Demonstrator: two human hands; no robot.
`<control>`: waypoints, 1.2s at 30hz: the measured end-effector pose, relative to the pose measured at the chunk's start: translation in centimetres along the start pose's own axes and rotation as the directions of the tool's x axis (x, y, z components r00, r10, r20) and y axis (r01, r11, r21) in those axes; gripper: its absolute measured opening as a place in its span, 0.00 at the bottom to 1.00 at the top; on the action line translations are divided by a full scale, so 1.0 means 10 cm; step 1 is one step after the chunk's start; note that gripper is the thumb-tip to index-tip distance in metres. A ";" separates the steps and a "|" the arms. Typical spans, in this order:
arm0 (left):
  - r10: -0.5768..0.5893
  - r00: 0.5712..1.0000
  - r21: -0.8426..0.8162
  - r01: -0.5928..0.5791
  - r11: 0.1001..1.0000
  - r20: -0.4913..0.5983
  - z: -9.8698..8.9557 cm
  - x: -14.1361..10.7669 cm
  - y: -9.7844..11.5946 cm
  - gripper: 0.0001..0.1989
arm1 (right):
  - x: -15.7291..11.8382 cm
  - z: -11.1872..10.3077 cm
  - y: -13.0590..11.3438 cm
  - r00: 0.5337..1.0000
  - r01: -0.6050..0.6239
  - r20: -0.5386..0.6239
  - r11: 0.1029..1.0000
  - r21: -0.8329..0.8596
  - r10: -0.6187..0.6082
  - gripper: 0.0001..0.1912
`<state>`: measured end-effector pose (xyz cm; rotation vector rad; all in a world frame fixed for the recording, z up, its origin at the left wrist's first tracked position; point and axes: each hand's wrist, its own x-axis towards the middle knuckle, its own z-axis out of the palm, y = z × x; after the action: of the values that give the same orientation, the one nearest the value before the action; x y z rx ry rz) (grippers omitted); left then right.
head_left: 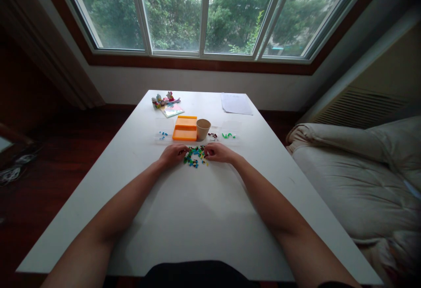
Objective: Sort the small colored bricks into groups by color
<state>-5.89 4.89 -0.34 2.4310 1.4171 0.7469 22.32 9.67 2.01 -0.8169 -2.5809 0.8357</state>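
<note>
A loose pile of small coloured pieces [194, 163], green, blue, yellow and dark, lies on the white table between my hands. At the pile's left edge is my left hand [173, 154], fingertips drawn together in a pinch. My right hand [219, 152] rests at the right edge, its fingers also pinched by the pieces. Whatever either pinch holds is too small to make out. Just beyond the pile stand an orange tray [184, 135] with a raised divider and a tan paper cup [203, 129].
Blue pieces [163, 135] lie left of the orange tray; dark brown pieces [212, 135] and green pieces [228, 135] lie right of the cup. Farther back are colourful figures [165, 99], a card [172, 110] and paper sheets [236, 103]. A cushioned sofa [348, 182] flanks the white table [197, 217].
</note>
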 end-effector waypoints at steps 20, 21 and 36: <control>-0.010 1.000 -0.010 0.010 1.000 0.009 0.00 -0.01 -0.02 0.12 | 0.01 0.04 0.03 1.000 -0.001 -0.030 0.998 -0.066 -0.001 0.05; -0.011 1.000 -0.008 0.011 1.000 0.008 0.00 -0.01 -0.02 0.12 | 0.01 0.04 0.03 1.000 0.012 -0.027 0.998 -0.067 -0.014 0.04; -0.006 1.000 -0.017 0.006 1.000 -0.007 -0.03 -0.02 -0.01 0.12 | 0.05 0.17 0.34 0.786 -0.150 -0.522 0.921 0.361 0.332 0.09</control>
<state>-6.16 4.75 -0.19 2.4125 1.4146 0.7635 22.58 11.49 -1.36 -1.1191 -1.7858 0.8590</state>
